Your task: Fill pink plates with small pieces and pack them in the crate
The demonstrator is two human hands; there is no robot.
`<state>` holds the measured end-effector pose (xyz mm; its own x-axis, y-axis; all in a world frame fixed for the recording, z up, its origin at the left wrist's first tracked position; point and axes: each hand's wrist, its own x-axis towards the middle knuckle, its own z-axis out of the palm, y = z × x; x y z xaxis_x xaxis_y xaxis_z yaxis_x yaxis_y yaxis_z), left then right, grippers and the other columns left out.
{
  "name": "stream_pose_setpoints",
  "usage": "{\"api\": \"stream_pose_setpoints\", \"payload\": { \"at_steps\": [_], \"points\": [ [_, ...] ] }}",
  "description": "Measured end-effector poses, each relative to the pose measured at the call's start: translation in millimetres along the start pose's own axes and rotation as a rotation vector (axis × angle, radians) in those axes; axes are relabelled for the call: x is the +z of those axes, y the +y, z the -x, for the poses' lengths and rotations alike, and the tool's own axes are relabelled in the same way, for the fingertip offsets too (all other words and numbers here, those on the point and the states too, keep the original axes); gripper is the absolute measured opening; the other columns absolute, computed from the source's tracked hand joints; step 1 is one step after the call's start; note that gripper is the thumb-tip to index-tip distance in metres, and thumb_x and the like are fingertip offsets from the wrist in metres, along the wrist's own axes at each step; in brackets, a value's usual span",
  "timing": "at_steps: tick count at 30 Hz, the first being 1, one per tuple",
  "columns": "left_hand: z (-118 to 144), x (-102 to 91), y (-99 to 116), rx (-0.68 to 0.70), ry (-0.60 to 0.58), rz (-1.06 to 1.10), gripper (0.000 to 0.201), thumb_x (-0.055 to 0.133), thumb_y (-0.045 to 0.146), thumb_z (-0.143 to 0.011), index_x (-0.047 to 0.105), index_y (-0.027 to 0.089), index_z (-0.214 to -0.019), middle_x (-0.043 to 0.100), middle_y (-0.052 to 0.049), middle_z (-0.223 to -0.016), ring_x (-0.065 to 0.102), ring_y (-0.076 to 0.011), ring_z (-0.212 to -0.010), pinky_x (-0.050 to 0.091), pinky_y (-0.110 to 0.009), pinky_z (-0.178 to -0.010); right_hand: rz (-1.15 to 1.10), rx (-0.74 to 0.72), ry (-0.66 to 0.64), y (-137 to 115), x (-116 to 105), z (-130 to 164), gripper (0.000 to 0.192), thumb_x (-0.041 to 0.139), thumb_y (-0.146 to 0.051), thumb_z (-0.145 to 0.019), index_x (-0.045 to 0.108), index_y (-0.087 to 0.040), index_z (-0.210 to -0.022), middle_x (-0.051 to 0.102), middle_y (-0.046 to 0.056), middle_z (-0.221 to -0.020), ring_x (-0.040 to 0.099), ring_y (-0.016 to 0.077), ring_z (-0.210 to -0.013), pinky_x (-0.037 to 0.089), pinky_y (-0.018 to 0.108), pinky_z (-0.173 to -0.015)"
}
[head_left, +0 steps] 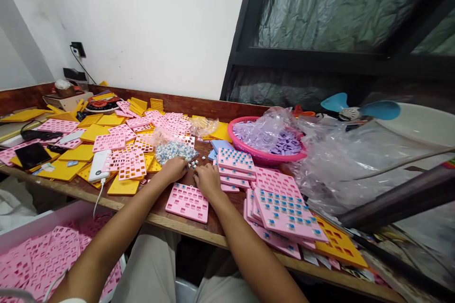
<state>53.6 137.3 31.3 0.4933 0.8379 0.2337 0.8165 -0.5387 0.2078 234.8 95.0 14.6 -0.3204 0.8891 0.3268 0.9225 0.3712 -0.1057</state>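
Note:
A pink plate with square holes (187, 202) lies flat near the table's front edge, just in front of my forearms. Beyond it, my left hand (177, 169) rests with curled fingers against the right side of a heap of small blue-and-white keyboard switches (174, 152). My right hand (207, 180) is beside it, fingers bent down and closed near a few loose switches (194, 163). Whatever is between the fingertips of either hand is too small or hidden to name. To the right of my right hand stand stacked pink plates (236, 160) fitted with blue switches.
More filled pink plates (287, 215) are stacked at the right front. A pink basket (249, 151) of purple parts stands behind. Yellow plates (97, 133), pink frames and a white power bank (99, 165) cover the left. A box of pink pieces (46, 255) sits below.

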Motion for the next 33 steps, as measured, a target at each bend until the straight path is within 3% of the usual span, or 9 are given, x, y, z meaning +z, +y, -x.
{"api": "stream_pose_setpoints", "payload": {
  "at_steps": [3,7,9,12,16,22,28,33],
  "points": [
    [19.0,-11.5,2.6,-0.007,0.037,0.046,0.023,0.058,0.013,-0.083,0.072,0.018,-0.100,0.071,-0.008,-0.098,0.065,-0.0228,-0.094,0.049,-0.032,-0.085,-0.179,-0.039,0.062,4.3,-5.7,2.4,0.018,0.060,-0.018,-0.089,0.072,-0.019,-0.103,0.072,0.010,-0.104,0.057,0.0265,-0.102,0.038,0.042,-0.095],
    [67.9,-21.4,14.5,0.005,0.225,0.370,0.027,0.055,0.021,-0.092,0.070,0.021,-0.114,0.070,-0.006,-0.104,0.064,-0.0195,-0.095,0.050,-0.031,-0.086,-0.601,-0.123,0.086,10.0,-12.6,4.4,0.025,0.058,-0.009,-0.087,0.074,-0.019,-0.103,0.071,0.007,-0.102,0.062,0.0193,-0.096,0.046,0.031,-0.088],
    [93.3,-16.8,20.9,-0.028,0.253,0.469,0.025,0.055,0.025,-0.094,0.071,0.022,-0.113,0.070,-0.007,-0.105,0.064,-0.0190,-0.095,0.050,-0.030,-0.084,-0.726,-0.113,0.056,9.7,-13.8,5.7,0.019,0.062,-0.011,-0.083,0.076,-0.019,-0.095,0.071,0.006,-0.095,0.064,0.0176,-0.087,0.048,0.028,-0.080],
    [116.9,-2.3,24.1,-0.064,0.255,0.508,0.022,0.057,0.024,-0.093,0.072,0.022,-0.108,0.072,-0.006,-0.104,0.065,-0.0192,-0.096,0.050,-0.031,-0.085,-0.739,-0.093,0.014,3.9,-13.1,9.7,0.012,0.071,-0.013,-0.077,0.077,-0.018,-0.087,0.071,0.004,-0.087,0.064,0.0170,-0.078,0.048,0.027,-0.072],
    [120.9,11.1,19.6,-0.115,0.275,0.469,0.018,0.062,0.027,-0.091,0.074,0.022,-0.104,0.075,-0.005,-0.101,0.066,-0.0203,-0.092,0.051,-0.033,-0.084,-0.666,-0.106,-0.042,-5.1,-12.3,18.6,0.022,0.067,-0.008,-0.077,0.078,-0.020,-0.092,0.076,0.004,-0.092,0.067,0.0177,-0.082,0.048,0.027,-0.075],
    [116.9,9.4,18.8,-0.055,0.252,0.470,0.021,0.055,0.028,-0.096,0.075,0.022,-0.101,0.072,-0.006,-0.104,0.066,-0.0191,-0.096,0.052,-0.031,-0.086,-0.514,-0.127,-0.183,-6.7,-20.4,26.2,0.021,0.066,-0.016,-0.083,0.079,-0.024,-0.096,0.079,0.001,-0.095,0.071,0.0184,-0.086,0.048,0.026,-0.078],
    [119.6,12.6,23.7,-0.035,0.270,0.237,0.024,0.049,0.023,-0.099,0.072,0.021,-0.105,0.070,-0.008,-0.104,0.063,-0.0221,-0.100,0.050,-0.036,-0.093,-0.415,-0.119,-0.169,-6.7,-27.5,24.9,0.016,0.069,-0.016,-0.083,0.080,-0.025,-0.091,0.079,0.001,-0.094,0.070,0.0197,-0.092,0.048,0.027,-0.081],
    [120.7,11.8,26.6,-0.015,0.256,0.152,0.022,0.050,0.022,-0.099,0.071,0.021,-0.106,0.069,-0.008,-0.105,0.061,-0.0220,-0.101,0.048,-0.035,-0.092,-0.442,-0.092,-0.180,-11.9,-27.2,25.4,0.015,0.070,-0.019,-0.083,0.081,-0.023,-0.091,0.079,0.002,-0.091,0.071,0.0180,-0.084,0.049,0.026,-0.077]
  ]
}}
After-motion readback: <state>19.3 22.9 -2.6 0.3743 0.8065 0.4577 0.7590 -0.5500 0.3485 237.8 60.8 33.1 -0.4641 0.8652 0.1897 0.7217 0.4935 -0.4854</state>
